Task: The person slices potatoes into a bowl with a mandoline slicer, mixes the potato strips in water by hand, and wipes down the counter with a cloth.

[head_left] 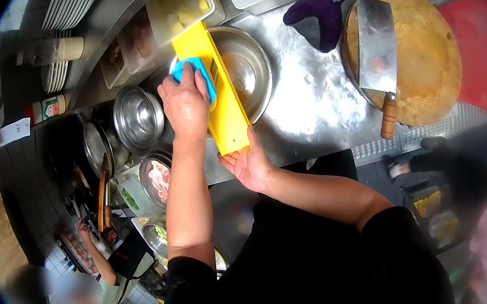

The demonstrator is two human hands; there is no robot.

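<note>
Our left hand clamps its fingers over a blue block; our right hand clamps a yellow plastic slicer, seemingly steadying it beneath.

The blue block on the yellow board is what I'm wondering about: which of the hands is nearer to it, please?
Left. The left hand grips the blue block; the right hand is farther away, holding the yellow board's near end.

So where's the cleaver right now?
In the head view, the cleaver lies on the round board at upper right, to the right of the big bowl.
</note>
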